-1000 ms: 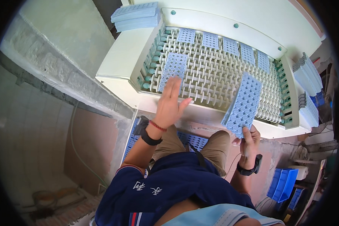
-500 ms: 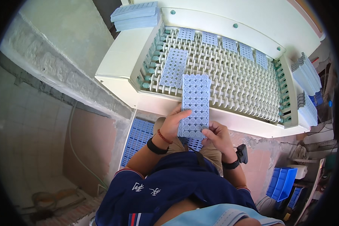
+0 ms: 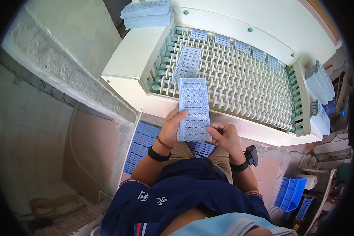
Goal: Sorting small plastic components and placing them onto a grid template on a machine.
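Note:
A stack of light-blue panels patterned with round shapes, which look like circuit board panels point(image 3: 194, 106), is held in front of the machine's near edge. My left hand point(image 3: 170, 125) grips its left side, thumb on top and fingers beneath. At the lower right corner, my right hand point(image 3: 224, 137) pinches the edge of the top panel with thumb and forefinger. The layers show slightly fanned along the left edge. Just beyond the stack, a single panel point(image 3: 188, 63) lies on the white roller conveyor point(image 3: 240, 88), its near end partly hidden by the stack.
Several panels point(image 3: 223, 40) lie in a row at the conveyor's far side. More panels are stacked on the machine's left corner point(image 3: 147, 17), and others stand at its right point(image 3: 319, 84). A blue plastic crate point(image 3: 141, 147) sits below left; blue bins point(image 3: 291, 192) stand at lower right.
The held stack has moved left and its layers have spread along the left edge. My right hand stays at its lower right corner. The single panel has travelled farther away along the rollers.

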`<state>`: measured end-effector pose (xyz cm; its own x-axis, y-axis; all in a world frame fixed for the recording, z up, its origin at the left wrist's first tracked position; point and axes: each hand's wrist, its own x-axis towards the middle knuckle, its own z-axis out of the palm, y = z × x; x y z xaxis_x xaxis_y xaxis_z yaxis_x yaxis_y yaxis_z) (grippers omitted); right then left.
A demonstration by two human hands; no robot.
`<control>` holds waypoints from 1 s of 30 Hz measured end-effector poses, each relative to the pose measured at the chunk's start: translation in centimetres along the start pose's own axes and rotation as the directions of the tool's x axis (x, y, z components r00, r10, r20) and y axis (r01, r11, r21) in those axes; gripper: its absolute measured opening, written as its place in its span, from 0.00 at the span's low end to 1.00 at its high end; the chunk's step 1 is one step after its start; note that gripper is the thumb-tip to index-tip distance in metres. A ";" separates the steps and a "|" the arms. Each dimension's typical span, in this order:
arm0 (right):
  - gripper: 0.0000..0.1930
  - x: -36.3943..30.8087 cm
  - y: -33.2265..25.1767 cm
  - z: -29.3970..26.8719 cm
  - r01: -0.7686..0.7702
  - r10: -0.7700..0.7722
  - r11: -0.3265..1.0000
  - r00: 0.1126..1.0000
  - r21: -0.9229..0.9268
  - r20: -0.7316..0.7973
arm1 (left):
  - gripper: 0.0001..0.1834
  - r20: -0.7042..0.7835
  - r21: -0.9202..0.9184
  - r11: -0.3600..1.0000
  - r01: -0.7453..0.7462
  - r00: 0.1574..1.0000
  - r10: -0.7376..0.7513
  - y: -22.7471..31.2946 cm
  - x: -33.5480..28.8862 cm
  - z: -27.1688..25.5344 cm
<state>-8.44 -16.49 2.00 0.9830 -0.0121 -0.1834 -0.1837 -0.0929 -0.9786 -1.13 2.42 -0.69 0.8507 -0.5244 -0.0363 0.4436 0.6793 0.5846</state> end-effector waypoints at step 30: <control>0.14 10.7 -0.6 -16.6 -0.167 -0.216 0.790 0.824 -0.589 -0.524 | 0.21 -0.013 -0.120 0.992 -0.041 0.999 0.040 1.6 -2.9 -2.9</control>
<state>2.25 -33.04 2.22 0.8524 -0.5112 0.1098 -0.3062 -0.6582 -0.6877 -2.08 6.50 -2.05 0.8714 -0.4900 -0.0233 0.4386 0.7570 0.4843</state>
